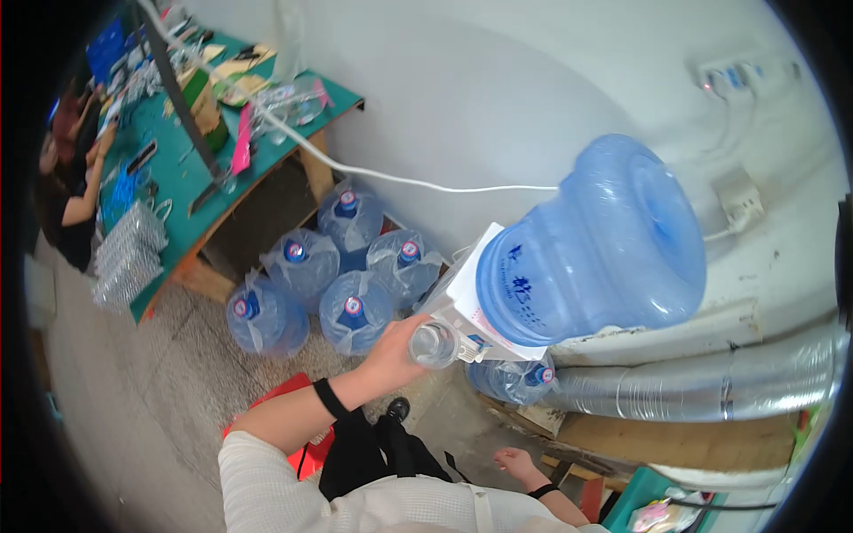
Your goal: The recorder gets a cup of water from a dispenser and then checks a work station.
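Observation:
My left hand (396,354) is wrapped round a clear cup (434,345), held beside the front of a white water dispenser (468,298). The cup is near the taps, partly overlapping them in view; I cannot tell whether it touches them. On top of the dispenser a large blue water jug (591,249) sits upside down. Low at my right side, my right hand (515,462) hangs loosely with its fingers slightly bent and nothing in it. A dark band is round each wrist.
Several full water jugs (355,311) in plastic wrap stand on the floor left of the dispenser. A silver duct (684,388) runs along the right wall. A cluttered green table (240,191) and a seated person (75,209) are at left. Behind me is a red stool (289,391).

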The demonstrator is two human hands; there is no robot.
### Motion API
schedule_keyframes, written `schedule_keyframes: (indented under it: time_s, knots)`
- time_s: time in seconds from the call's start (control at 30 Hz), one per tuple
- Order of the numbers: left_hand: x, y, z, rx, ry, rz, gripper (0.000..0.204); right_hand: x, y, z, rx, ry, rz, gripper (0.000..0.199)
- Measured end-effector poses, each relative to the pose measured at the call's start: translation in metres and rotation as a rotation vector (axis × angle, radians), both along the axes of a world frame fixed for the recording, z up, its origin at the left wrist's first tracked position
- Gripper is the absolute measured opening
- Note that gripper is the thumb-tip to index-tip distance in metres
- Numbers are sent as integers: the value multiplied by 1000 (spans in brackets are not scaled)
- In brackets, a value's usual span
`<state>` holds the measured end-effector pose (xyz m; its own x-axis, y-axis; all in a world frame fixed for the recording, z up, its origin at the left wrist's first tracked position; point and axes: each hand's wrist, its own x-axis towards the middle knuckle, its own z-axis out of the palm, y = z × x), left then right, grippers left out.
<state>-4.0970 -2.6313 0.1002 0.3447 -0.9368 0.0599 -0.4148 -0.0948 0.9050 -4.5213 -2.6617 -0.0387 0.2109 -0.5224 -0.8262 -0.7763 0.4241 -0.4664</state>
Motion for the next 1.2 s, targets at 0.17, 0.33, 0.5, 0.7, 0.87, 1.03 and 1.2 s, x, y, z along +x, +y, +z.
schedule_keyframes:
  time_s: [0.17,0.33,0.5,0.7,0.87,1.03,1.2]
  knots:
    - [9,9,87,-6,-20,-232,62,-22,23,-2,-105,77,-35,26]
    - [9,18,173,47,73,-525,66,-25,74,17,-177,146,-126,29]
    - [7,15,231,43,59,-788,66,-37,132,15,-190,156,-290,32]
    - [-4,8,268,7,2,-1080,69,-24,198,43,-71,248,-392,28]
    - [-33,-7,290,29,6,-1314,73,-23,247,32,-43,204,-606,22]
    - [-72,-14,307,80,99,-1539,70,-30,264,24,-55,227,-645,26]
    - [-114,-6,317,66,98,-1593,69,-47,282,13,-73,171,-705,26]
